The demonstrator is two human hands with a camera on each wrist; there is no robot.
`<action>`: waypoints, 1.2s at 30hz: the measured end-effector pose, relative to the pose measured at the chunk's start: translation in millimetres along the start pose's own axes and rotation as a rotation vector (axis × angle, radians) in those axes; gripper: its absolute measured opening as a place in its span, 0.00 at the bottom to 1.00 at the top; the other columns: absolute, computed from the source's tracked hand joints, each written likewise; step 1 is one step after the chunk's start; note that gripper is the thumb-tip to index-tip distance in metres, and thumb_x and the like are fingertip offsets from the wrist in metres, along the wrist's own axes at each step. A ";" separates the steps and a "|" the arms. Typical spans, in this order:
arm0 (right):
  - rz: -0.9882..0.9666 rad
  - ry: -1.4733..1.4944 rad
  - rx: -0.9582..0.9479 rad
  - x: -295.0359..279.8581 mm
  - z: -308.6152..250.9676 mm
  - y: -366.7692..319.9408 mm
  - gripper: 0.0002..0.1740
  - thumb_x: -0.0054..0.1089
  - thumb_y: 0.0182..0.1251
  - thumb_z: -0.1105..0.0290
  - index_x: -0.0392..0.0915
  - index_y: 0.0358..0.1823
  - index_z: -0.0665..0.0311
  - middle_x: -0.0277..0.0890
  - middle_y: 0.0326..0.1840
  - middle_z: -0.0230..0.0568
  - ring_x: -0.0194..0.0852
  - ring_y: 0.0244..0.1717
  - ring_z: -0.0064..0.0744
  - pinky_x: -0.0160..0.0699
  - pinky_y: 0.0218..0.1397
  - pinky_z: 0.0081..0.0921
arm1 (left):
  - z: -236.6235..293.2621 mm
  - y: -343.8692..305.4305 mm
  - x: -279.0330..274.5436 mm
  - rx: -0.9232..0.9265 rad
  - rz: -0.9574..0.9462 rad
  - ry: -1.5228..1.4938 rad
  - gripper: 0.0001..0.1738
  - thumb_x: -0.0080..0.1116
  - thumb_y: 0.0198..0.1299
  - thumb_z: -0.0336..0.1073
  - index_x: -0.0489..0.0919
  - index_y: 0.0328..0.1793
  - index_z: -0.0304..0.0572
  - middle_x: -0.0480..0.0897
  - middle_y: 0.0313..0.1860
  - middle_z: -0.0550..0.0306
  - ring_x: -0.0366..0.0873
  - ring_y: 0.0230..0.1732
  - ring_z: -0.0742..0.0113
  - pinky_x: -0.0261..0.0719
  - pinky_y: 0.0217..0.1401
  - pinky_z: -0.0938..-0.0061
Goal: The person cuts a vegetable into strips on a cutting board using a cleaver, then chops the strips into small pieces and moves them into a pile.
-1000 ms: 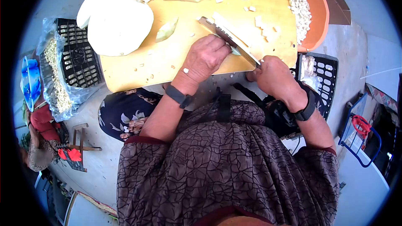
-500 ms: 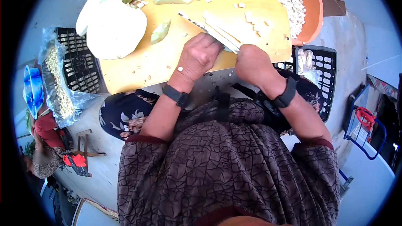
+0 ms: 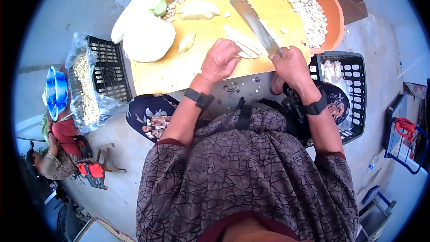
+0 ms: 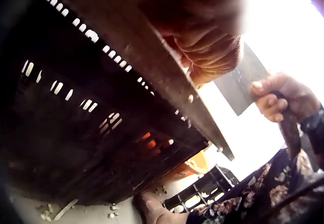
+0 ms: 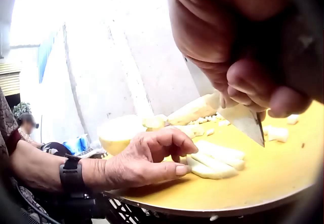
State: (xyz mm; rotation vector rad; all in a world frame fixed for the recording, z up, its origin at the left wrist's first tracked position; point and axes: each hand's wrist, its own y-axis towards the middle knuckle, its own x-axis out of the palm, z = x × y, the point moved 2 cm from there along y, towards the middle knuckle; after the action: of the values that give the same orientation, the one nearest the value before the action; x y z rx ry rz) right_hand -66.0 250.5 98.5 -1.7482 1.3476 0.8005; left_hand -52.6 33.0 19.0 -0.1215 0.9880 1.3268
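My right hand point(image 3: 290, 65) grips the handle of a broad-bladed kitchen knife point(image 3: 255, 23). The blade points away over the board, right of some pale, peeled vegetable strips point(image 3: 242, 42). In the right wrist view the knife tip point(image 5: 255, 133) hangs over the board beside the strips point(image 5: 215, 160). My left hand point(image 3: 220, 60) holds the near end of these strips between bent fingers and thumb, plain in the right wrist view. All this lies on a yellow cutting board point(image 3: 165, 74). A cut vegetable wedge point(image 3: 187, 42) sits left of the left hand.
Large peeled vegetable pieces point(image 3: 150, 40) lie on the board's left. Diced cubes point(image 3: 309, 15) heap along the far right, in an orange basin point(image 3: 336, 22). Black crates point(image 3: 107, 62) point(image 3: 358, 103) flank the board. A seated person point(image 3: 62, 152) and a blue basin point(image 3: 57, 93) are at left.
The knife has come off the strips and swung to the right, its blade now pointing away. Most loose cubes in the board's middle have gone from there. The left hand has loosened from a tighter curl.
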 end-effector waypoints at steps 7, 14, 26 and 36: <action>-0.052 -0.037 0.084 3.7 29.5 -23.3 0.19 0.65 0.62 0.61 0.84 0.36 0.75 0.80 0.40 0.66 0.82 0.44 0.61 0.79 0.51 0.45 | -16.9 25.4 -7.5 0.150 -0.263 0.182 0.33 0.65 0.51 0.44 0.77 0.66 0.48 0.74 0.69 0.49 0.67 0.71 0.45 0.61 0.77 0.51; -0.028 0.015 0.129 20.1 40.2 -26.4 0.19 0.63 0.64 0.60 0.85 0.34 0.75 0.81 0.36 0.65 0.82 0.44 0.63 0.80 0.53 0.46 | -12.4 39.8 -3.7 0.037 -0.432 0.180 0.31 0.70 0.48 0.42 0.80 0.62 0.47 0.79 0.59 0.50 0.72 0.65 0.48 0.64 0.74 0.54; 0.005 -0.039 0.127 11.5 33.6 -5.2 0.19 0.64 0.64 0.59 0.84 0.32 0.74 0.82 0.36 0.63 0.83 0.42 0.61 0.80 0.49 0.46 | 24.9 8.7 17.0 -0.273 -0.017 0.446 0.30 0.75 0.45 0.44 0.81 0.55 0.41 0.78 0.46 0.49 0.73 0.52 0.52 0.67 0.56 0.58; -0.013 -0.083 0.000 1.5 8.1 -22.3 0.21 0.61 0.67 0.59 0.83 0.30 0.75 0.80 0.33 0.62 0.82 0.41 0.60 0.79 0.49 0.46 | 25.3 -0.5 20.2 -0.188 0.037 0.332 0.30 0.74 0.48 0.44 0.80 0.58 0.41 0.78 0.48 0.49 0.72 0.54 0.51 0.66 0.59 0.59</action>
State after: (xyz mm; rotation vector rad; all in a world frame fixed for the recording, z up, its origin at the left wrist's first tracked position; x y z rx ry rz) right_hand -44.1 259.9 97.6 -1.7034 1.2799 0.8570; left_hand -40.4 63.0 20.9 -0.4806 1.1449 1.4614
